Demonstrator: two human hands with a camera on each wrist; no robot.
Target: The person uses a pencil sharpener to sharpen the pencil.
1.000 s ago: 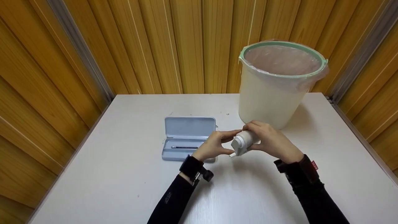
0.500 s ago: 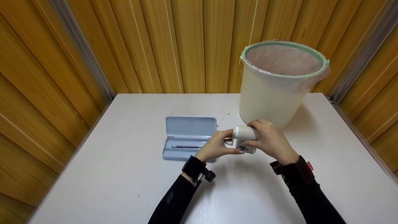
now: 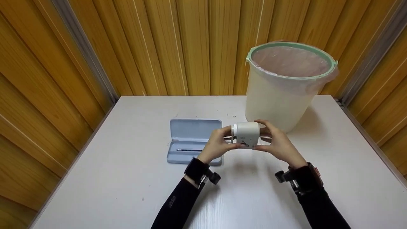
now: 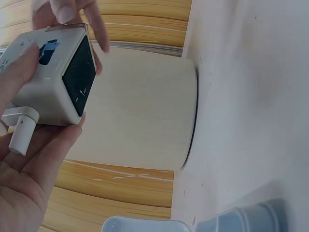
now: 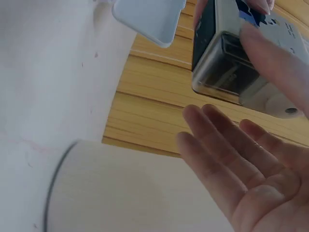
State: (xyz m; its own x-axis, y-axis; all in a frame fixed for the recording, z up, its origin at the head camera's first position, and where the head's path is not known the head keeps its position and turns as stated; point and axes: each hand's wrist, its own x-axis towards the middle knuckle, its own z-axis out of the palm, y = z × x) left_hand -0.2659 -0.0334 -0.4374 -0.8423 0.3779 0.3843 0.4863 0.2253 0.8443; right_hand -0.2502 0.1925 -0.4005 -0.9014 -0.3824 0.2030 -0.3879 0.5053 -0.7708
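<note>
A white hand-crank pencil sharpener (image 3: 248,133) is raised over the table between both hands. My left hand (image 3: 217,144) grips it from the left, on the crank side, with the thumb on its printed face. The white crank (image 4: 23,135) shows in the left wrist view, as does the dark base (image 4: 79,75). My right hand (image 3: 279,144) is at the opposite end; its thumb touches the body while the other fingers (image 5: 217,154) extend away from it. A clear-walled drawer (image 5: 227,65) faces the right palm in the right wrist view.
Behind the left hand lies an open light-blue pencil case (image 3: 195,129) with a slim dark pencil or pen (image 3: 189,150) inside. A cream bucket (image 3: 276,98) with a green rim and a pinkish liner stands at the back right of the white table (image 3: 127,178). Wood-patterned walls enclose it.
The sharpener has turned from its tilted pose so its printed side faces the head camera. My right hand has loosened its hold and spread its fingers, while the left now grips the crank end.
</note>
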